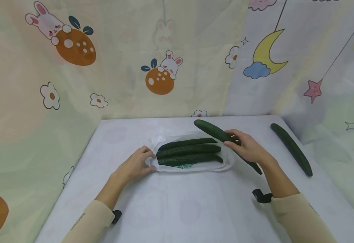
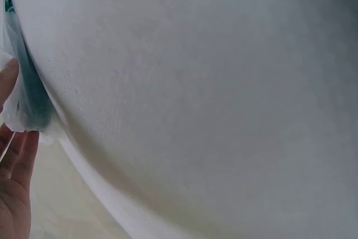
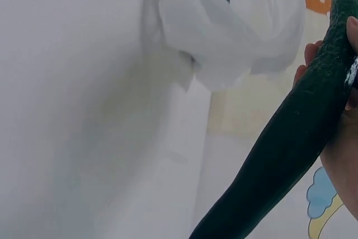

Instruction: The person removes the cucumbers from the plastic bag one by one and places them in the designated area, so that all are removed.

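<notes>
Going left to right from my end: the left hand (image 1: 138,162) is pinching the left end of a white plastic bag (image 1: 229,159) between thumb and fingers. The bag looks thin and floppy, so I'd expect barely any weight in the film and lots of sagging. Pinching the rim seems right to me, just don't yank, it could tear. Lying side by side in it are three cucumbers (image 1: 189,150), and I'd bet they're what weighs it down on the table (image 1: 177,206).

By the bag's right end is the held cucumber (image 1: 213,131), slanted, with its far tip pointing left. The right hand (image 1: 251,148) is grasping it, thumb on one side, fingers round the other, a bit behind the middle. I read it as stiff, with moderate weight, so I'd hold near mid-length; grabbing an end would let the long side dip. There's a glossy patch in the right wrist view, so maybe slightly slick. Snug but not crushing, since a hard squeeze might bruise it.

Farthest right, a loose cucumber (image 1: 291,149) lies near the table's edge, no hand on it. Same deal I reckon: fingers across the middle, and watch for rolling.
</notes>
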A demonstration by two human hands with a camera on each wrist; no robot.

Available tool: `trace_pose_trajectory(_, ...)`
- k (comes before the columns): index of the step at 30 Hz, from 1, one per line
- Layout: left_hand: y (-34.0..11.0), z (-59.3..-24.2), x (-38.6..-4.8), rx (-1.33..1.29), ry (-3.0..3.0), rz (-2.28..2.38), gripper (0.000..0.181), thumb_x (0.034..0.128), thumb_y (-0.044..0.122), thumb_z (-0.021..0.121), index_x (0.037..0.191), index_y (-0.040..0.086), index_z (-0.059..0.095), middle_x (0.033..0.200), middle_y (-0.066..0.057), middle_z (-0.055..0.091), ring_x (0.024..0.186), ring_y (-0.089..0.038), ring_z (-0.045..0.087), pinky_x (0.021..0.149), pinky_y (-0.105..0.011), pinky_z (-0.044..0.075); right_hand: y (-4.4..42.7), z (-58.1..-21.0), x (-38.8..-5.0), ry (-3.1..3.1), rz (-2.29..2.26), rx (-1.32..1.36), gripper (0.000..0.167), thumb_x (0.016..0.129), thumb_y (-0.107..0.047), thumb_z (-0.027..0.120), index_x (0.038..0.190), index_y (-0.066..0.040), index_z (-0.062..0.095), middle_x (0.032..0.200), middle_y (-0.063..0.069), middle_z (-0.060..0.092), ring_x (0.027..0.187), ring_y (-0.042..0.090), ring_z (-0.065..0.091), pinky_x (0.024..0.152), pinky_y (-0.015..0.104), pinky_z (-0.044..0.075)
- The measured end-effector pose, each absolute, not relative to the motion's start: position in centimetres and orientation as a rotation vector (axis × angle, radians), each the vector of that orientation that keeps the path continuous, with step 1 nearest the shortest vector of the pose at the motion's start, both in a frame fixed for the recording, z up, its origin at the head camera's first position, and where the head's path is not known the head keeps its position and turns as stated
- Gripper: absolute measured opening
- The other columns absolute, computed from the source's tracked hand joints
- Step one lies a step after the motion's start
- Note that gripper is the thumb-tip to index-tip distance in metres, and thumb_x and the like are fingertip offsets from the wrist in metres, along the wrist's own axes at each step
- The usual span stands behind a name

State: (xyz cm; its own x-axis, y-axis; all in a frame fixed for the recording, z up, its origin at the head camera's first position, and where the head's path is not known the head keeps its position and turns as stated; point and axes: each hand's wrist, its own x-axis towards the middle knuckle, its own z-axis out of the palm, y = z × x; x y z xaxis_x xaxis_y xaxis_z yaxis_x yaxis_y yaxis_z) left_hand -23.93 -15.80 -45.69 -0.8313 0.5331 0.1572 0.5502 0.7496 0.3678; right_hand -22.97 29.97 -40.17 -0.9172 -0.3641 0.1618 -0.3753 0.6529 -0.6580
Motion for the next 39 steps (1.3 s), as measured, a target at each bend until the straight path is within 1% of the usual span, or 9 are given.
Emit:
trace_pose_trajectory(3,-15.8,-45.7,-23.9,-0.893,-2.904,-0.624,0.038,0.082,0.026,0.089,0.114,0.016,0.071,0.122,-0.005,0.059,0.114,-0.023,0.058,0.101,-0.042,0.053,31.0,-40.3,-22.8,-2.84,1.15,0.593,0.049,0.105,-0.027,0.061,0.147,-0.005,0.049,0.121,0.015,0.066,0.103,0.029,0.065,0.082,0.041,0.055)
trace_pose_trajectory(8,-15.7,-45.6,-23.9,-0.89,-2.909,-0.626,0.038,0.0822,0.026,0.089,0.114,0.017,0.071,0.123,-0.004,0.059,0.115,-0.023,0.058,0.102,-0.043,0.053,33.1,-40.7,-22.2,-2.859,1.098,0.48,0.053,0.106,-0.03,0.06,0.148,-0.003,0.046,0.129,0.022,0.062,0.109,0.036,0.064,0.083,0.044,0.055)
trace_pose_trajectory(13,-16.0,-45.5,-24.0,-0.89,-2.914,-0.611,0.038,0.0822,0.026,0.089,0.114,0.016,0.071,0.123,-0.004,0.059,0.116,-0.023,0.058,0.103,-0.043,0.052,35.0,-41.4,-22.4,-2.855,1.054,0.41,0.054,0.106,-0.031,0.06,0.148,0.0,0.046,0.127,0.024,0.063,0.106,0.037,0.064,0.079,0.044,0.055)
trace_pose_trajectory(16,-16.3,-45.5,-24.0,-0.888,-2.915,-0.609,0.038,0.0819,0.026,0.089,0.113,0.016,0.07,0.122,-0.004,0.058,0.116,-0.024,0.058,0.103,-0.044,0.052,35.9,-42.0,-22.8,-2.846,1.031,0.369,0.054,0.106,-0.032,0.059,0.147,0.001,0.046,0.126,0.025,0.062,0.106,0.039,0.064,0.079,0.048,0.056)
trace_pose_trajectory(19,-16.4,-45.8,-23.9,-0.9,-2.905,-0.616,0.037,0.0814,0.025,0.089,0.113,0.016,0.07,0.121,-0.004,0.058,0.115,-0.024,0.058,0.103,-0.045,0.052,36.7,-42.5,-22.9,-2.838,1.014,0.301,0.057,0.106,-0.034,0.057,0.147,0.003,0.044,0.131,0.029,0.059,0.112,0.046,0.062,0.082,0.058,0.057)
trace_pose_trajectory(23,-16.2,-46.0,-23.9,-0.899,-2.903,-0.624,0.037,0.0812,0.025,0.09,0.112,0.016,0.071,0.122,-0.004,0.059,0.115,-0.024,0.058,0.103,-0.045,0.052,37.7,-43.1,-22.7,-2.827,1.009,0.213,0.061,0.107,-0.036,0.055,0.148,0.008,0.041,0.136,0.034,0.054,0.117,0.051,0.058,0.085,0.064,0.055)
trace_pose_trajectory(33,-15.9,-45.7,-24.0,-0.891,-2.934,-0.606,0.038,0.0844,0.028,0.087,0.116,0.016,0.07,0.126,-0.004,0.058,0.115,-0.022,0.057,0.103,-0.043,0.053,40.1,-43.6,-22.0,-2.84,0.934,0.028,0.069,0.108,-0.042,0.05,0.148,0.013,0.038,0.138,0.04,0.047,0.117,0.056,0.055,0.083,0.066,0.053)
trace_pose_trajectory(39,-15.7,-45.8,-24.1,-0.879,-2.929,-0.611,0.038,0.0832,0.028,0.088,0.115,0.017,0.071,0.125,-0.004,0.058,0.115,-0.022,0.058,0.102,-0.043,0.053,42.4,-44.2,-21.8,-2.861,0.9,-0.058,0.072,0.108,-0.045,0.048,0.147,0.014,0.036,0.139,0.042,0.045,0.118,0.059,0.052,0.084,0.068,0.052)
